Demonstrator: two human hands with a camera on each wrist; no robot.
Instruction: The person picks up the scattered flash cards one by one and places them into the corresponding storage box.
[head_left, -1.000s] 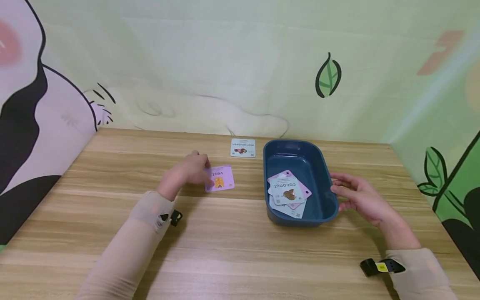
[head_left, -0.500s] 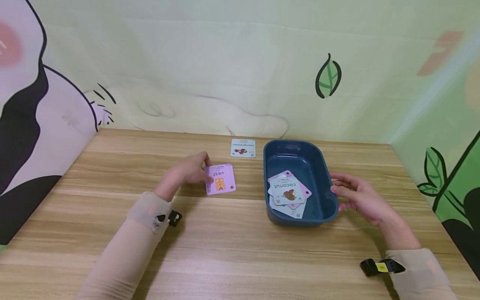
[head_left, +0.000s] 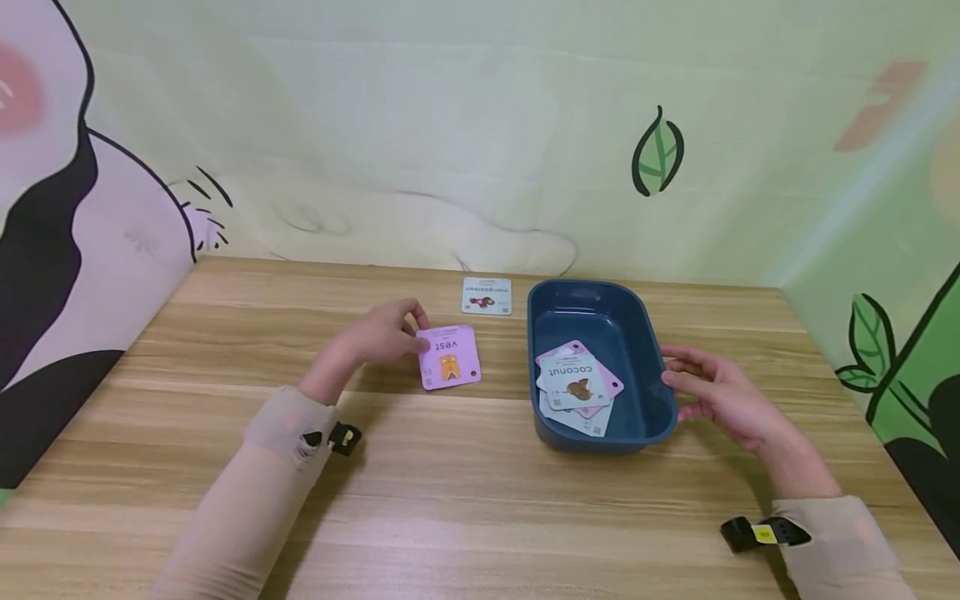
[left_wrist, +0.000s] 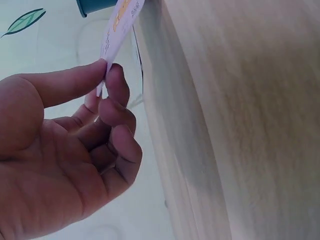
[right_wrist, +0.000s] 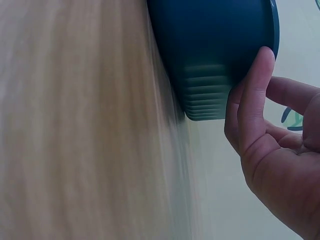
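Observation:
In the head view, my left hand point(head_left: 386, 332) pinches a purple flash card point(head_left: 450, 360) printed "vest" by its left edge. Thumb and index finger meet on that card point(left_wrist: 117, 32) in the left wrist view, where it stands lifted off the table. My right hand point(head_left: 720, 396) rests its fingertips against the outer right wall of a dark blue bin point(head_left: 656, 358). From the right wrist, one finger point(right_wrist: 257, 85) lies along the bin's side just below the rim. Inside the bin lie several overlapping cards, a "coconut" card point(head_left: 573, 379) on top.
A pale "mangosteen" card point(head_left: 486, 296) lies flat near the table's back edge, left of the bin. The wooden table point(head_left: 450, 500) ends at a printed cloth backdrop point(head_left: 420, 125) behind and at the sides.
The vest card has come up off the table in my left hand and shifted slightly right. My right hand and the bin have stayed in place.

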